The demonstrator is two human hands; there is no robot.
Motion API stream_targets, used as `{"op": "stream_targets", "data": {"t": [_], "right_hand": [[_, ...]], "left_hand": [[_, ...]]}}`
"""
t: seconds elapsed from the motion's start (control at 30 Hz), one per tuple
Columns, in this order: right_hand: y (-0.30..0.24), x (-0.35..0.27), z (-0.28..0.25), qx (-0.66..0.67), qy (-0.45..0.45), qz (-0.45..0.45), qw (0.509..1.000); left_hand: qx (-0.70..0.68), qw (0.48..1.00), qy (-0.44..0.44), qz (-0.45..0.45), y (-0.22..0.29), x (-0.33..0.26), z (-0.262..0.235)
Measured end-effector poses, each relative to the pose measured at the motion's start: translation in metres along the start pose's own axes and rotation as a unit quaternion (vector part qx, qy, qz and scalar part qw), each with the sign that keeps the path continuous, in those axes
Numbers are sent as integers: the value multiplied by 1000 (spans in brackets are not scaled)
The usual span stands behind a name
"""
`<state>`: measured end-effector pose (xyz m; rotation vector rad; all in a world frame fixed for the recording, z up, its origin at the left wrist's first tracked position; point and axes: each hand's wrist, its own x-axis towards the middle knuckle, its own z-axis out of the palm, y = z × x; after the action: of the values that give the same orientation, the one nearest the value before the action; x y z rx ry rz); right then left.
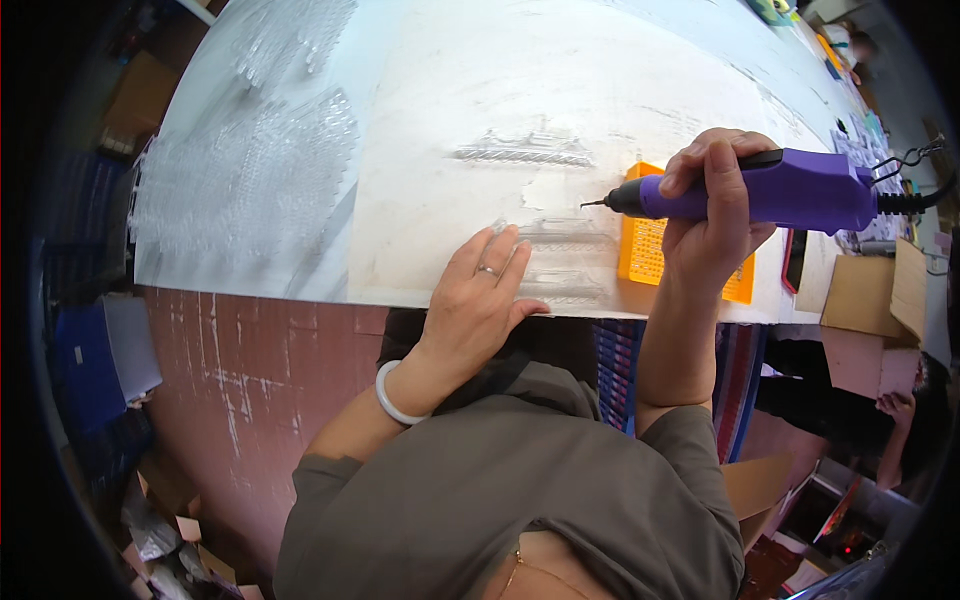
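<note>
In my right hand (712, 205) is a purple electric screwdriver (815, 190), its thin bit pointing left above the table. The fingers wrap round its body, and a dark cord leaves its back end. My left hand (472, 295) lies with outstretched fingers near the table's front edge, fingertips touching the left end of a clear ridged plastic strip (565, 235). A second clear strip (560, 286) lies nearer the edge, by the left thumb. Farther back is a group of clear strips (525, 150). Under the screwdriver stands an orange plastic basket (640, 250), partly hidden by my right hand.
A large heap of clear plastic strips (250, 170) covers the table's left part. At right are an open cardboard box (870, 290) and a hanging metal hook (910, 155) by the cord. Another person's hand (897, 405) shows at the lower right.
</note>
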<state>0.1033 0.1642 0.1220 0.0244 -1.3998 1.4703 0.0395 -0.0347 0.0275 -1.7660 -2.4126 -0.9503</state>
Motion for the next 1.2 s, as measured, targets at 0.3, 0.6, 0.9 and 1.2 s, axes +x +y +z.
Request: {"op": "stream_targets", "data": {"t": [0.3, 0.6, 0.9, 1.2], "right_hand": [[8, -16, 41, 124, -33, 54, 990], [7, -22, 46, 118, -44, 107, 986], [11, -22, 53, 13, -82, 50, 995], [32, -28, 61, 26, -79, 88, 993]], "left_hand": [[-171, 971, 147, -84, -22, 21, -3], [-88, 981, 169, -25, -27, 19, -2], [-86, 988, 125, -17, -26, -3, 1], [-24, 998, 46, 28, -20, -5, 12]]}}
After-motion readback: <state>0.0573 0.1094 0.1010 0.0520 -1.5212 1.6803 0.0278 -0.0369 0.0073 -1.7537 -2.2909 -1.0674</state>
